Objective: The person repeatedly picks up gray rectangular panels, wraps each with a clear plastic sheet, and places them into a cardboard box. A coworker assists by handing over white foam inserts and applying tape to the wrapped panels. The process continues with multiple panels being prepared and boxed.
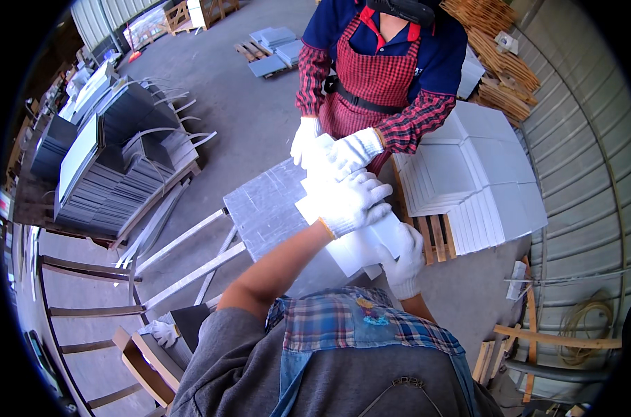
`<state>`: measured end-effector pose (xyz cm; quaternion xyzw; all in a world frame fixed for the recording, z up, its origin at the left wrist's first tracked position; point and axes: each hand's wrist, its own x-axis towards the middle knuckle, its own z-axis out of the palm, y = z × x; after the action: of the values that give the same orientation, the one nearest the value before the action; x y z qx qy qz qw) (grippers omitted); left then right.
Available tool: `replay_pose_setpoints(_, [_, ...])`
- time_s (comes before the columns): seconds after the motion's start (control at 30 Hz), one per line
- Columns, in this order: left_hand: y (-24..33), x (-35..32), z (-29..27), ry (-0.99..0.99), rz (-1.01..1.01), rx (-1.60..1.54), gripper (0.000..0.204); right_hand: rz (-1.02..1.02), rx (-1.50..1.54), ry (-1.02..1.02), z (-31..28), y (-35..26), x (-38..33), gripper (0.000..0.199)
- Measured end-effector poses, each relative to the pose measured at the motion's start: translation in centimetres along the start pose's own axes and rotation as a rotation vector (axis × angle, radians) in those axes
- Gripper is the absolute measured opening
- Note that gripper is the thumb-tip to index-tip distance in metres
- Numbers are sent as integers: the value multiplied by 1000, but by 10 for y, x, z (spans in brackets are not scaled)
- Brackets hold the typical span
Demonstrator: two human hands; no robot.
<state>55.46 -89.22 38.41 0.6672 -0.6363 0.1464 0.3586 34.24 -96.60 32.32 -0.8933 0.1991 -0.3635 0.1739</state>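
Thin white sheets (350, 254), partly washed out by glare, lie overlapped on a grey metal-topped table (260, 201). My left hand (353, 201), in a white knit glove, rests across the upper sheets with its fingers stretched out to the right and slightly apart. At the right end of the sheets, my gloved right hand (403, 263) grips a sheet's edge. Across the table, a person in a red checked apron (374, 80) has both white-gloved hands at the sheets' far end. That person's one glove (357, 149) nearly meets my left hand; the other glove (305, 141) is farther left.
Stacked white panels (496, 163) stand on a pallet at right. Strapped grey panels (114, 167) fill a pallet at left. Metal rails (190, 271) run left from the table. An open cardboard box (145, 368) and a loose glove (164, 332) are at lower left.
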Motion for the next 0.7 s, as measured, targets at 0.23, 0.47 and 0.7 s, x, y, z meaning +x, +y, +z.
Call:
replay_pose_setpoints(0.23, [5, -18, 8, 362, -73, 182, 48, 7, 19, -32, 0, -1, 1, 72])
replay_pose_setpoints(0.47, [-75, -47, 8, 629, -971, -229, 52, -1, 34, -14, 0, 1, 0, 71])
replay_pose_setpoints(0.7, [-133, -32, 10, 366, -1138, -790, 55, 7, 18, -18, -5, 1, 2, 69])
